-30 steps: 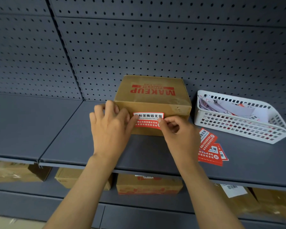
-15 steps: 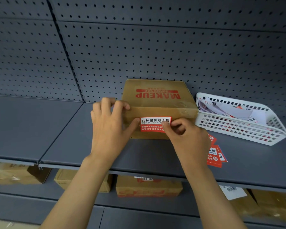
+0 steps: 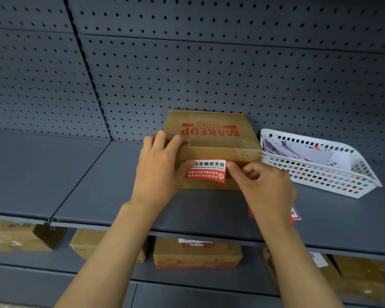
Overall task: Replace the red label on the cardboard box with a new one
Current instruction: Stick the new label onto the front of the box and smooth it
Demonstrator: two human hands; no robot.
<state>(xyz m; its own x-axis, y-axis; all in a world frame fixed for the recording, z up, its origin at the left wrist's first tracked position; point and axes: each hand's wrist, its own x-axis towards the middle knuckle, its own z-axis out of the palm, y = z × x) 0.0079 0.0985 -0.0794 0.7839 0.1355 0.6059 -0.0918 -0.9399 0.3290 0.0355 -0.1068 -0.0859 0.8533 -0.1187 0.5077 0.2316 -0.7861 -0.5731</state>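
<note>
A brown cardboard box (image 3: 211, 127) printed "MAKEUP" stands on the grey shelf (image 3: 93, 185) against the pegboard. A red and white label (image 3: 207, 172) is stuck on its front face, and the label's right edge curls slightly away from the cardboard. My left hand (image 3: 158, 172) grips the box's left front corner, fingers over the top edge and thumb against the label's left end. My right hand (image 3: 262, 187) has its thumb and fingertips pinched at the label's right edge.
A white plastic basket (image 3: 365, 172) holding paper backings sits right of the box. Spare red labels (image 3: 296, 215) lie on the shelf, mostly hidden under my right wrist. Several more cardboard boxes (image 3: 197, 255) stand on the shelf below.
The box has shifted a little to the right on the shelf. My right thumb has slid off the label's right end, which now curls outward.
</note>
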